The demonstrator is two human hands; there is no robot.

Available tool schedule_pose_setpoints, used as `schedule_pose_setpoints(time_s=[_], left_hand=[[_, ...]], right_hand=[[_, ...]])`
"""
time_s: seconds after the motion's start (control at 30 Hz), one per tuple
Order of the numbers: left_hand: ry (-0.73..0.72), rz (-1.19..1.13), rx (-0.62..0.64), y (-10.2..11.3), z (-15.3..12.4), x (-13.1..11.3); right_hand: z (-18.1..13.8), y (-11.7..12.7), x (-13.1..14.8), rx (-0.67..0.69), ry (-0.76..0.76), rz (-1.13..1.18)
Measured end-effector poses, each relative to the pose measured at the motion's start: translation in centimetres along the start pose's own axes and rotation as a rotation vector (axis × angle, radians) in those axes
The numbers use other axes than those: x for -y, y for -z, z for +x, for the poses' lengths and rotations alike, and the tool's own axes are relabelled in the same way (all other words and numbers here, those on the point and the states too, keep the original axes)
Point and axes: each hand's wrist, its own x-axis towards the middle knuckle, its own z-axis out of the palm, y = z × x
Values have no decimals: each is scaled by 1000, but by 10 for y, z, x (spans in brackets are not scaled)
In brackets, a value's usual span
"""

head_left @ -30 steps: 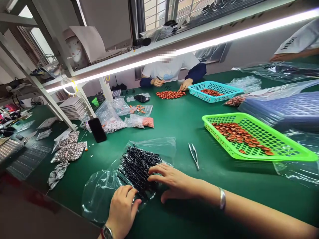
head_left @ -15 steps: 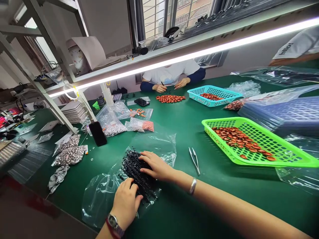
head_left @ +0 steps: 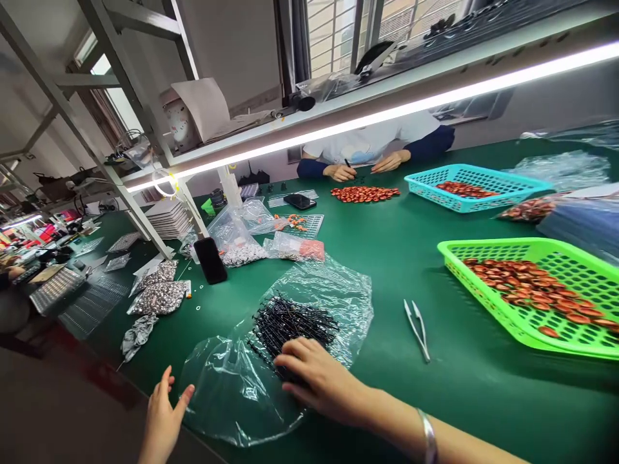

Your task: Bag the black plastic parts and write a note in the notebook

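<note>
One heap of black rods (head_left: 290, 319) on clear plastic (head_left: 242, 399), near part of counter (head_left: 382, 251). Left hand (head_left: 163, 412) has come away: empty, spread, by the plastic's left edge. So only right hand (head_left: 322, 380) is on the heap, fingers curled; can't tell if gripping.

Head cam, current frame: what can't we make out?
All in the head view:
Right hand: grip or mere rest on the black stems unclear; its own fingers and palm hide the contact.
Left hand: thumb touching the clear bag or just apart, can't tell; wrist cut off by bottom edge.
Green basket: cut off by right edge.
Co-worker: head hidden by the lit shelf.
Far-left clutter: too small, blurred.
</note>
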Motion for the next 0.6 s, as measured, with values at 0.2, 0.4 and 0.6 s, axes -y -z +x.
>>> schedule_pose_setpoints(time_s=[0.2,0.4,0.6], left_hand=[[26,-266,80,-10,-21,-1],[106,-715,104,15,-36,-32],[91,-1024,198,35,-50,-85]], right_hand=[[11,-27,3,39,68,-107],[22,-27,8,-4,8,-45],[49,-42,52,-111,66,95]])
